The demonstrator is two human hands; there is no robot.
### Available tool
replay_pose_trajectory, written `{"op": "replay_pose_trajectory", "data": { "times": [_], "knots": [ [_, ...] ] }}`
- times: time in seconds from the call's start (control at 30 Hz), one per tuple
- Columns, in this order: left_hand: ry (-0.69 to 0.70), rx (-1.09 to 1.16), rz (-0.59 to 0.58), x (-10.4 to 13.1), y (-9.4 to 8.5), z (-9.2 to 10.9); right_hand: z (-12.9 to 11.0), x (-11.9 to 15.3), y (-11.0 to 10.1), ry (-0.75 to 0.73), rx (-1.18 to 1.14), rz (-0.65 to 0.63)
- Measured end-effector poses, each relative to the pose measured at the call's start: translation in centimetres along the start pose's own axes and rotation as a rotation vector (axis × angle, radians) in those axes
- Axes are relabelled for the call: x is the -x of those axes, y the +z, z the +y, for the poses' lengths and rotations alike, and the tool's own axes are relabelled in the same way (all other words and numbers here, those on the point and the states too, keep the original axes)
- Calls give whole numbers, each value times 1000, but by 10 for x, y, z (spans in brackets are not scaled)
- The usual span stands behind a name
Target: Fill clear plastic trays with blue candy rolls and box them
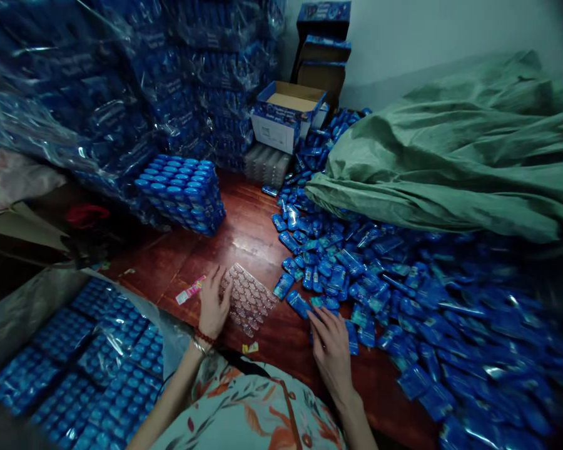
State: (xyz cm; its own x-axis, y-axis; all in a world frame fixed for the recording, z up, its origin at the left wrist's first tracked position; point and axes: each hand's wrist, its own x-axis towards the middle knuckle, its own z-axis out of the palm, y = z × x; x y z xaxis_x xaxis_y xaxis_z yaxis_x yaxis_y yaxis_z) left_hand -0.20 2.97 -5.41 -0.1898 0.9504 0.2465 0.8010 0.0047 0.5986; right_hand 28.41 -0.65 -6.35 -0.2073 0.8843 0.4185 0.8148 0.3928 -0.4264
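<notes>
A clear plastic tray with rows of hollows (248, 297) lies flat on the reddish wooden floor (244, 234). My left hand (212, 307) rests at the tray's left edge, fingers spread, holding nothing I can see. My right hand (331, 337) is at the near edge of a big heap of small blue plastic containers (338, 275). Its fingers are apart and reach over a few of them, the fingertips touching or just above one blue container (299, 304). What lies under the right palm is partly hidden.
A stacked block of blue containers (182, 187) stands ahead on the left, before tall plastic-wrapped stacks (229, 75). Open cartons (276, 128) sit over clear trays (266, 165). A green sheet (441, 162) covers part of the heap. A lined box of packed containers (89, 369) is at lower left.
</notes>
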Motion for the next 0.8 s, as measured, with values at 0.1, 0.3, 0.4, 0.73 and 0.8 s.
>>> {"op": "replay_pose_trajectory", "data": {
  "times": [0.1, 0.3, 0.4, 0.73, 0.8],
  "knots": [
    [136, -76, -248, -13, -15, -15, -2, 3, -7, 53, -95, 4],
    [60, -236, -395, -14, -8, -22, -43, -14, 11, 244, -330, -288],
    [-49, -207, -399, -16, -1, -20, -63, -27, 28, 347, -450, -357],
    [-307, 445, -560, -3, -10, -1, -68, -36, 11, 716, -1092, -135],
    [-195, 557, -585, 3, -20, 16, -68, -30, -6, 705, -1009, -46]
  ]
}}
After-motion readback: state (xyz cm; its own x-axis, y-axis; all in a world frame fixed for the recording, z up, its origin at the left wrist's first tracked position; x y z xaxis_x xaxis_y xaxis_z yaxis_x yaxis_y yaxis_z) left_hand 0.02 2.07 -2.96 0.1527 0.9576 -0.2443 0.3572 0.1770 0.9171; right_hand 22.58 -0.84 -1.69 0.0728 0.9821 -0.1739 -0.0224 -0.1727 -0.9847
